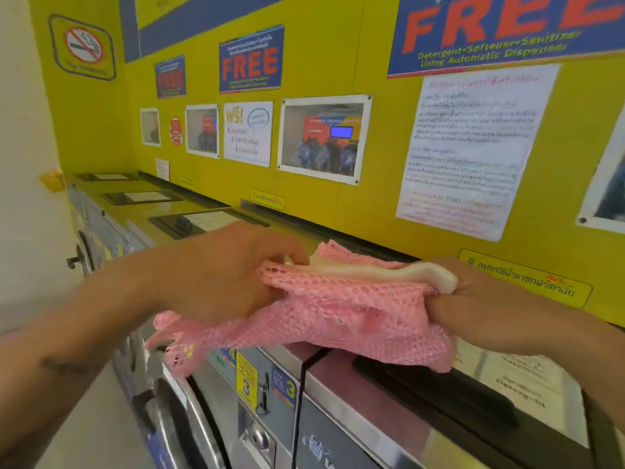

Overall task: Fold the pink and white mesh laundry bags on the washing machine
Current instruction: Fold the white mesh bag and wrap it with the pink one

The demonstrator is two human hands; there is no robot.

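A pink mesh laundry bag (338,313) with a white trim band along its top edge hangs bunched between my hands, held above the top of a washing machine (341,377). My left hand (230,272) grips the bag's left end, fingers closed around the mesh and trim. My right hand (480,292) clamps the right end, where the white trim curls over my fingers. The bag's lower folds droop over the machine's front edge. I see no separate white bag.
A row of washing machines (142,198) runs along the yellow wall to the far left, each with a dark lid panel. Posters (473,147) and signs cover the wall. A black detergent drawer (439,394) and a paper label (521,380) lie on the machine top below my right arm.
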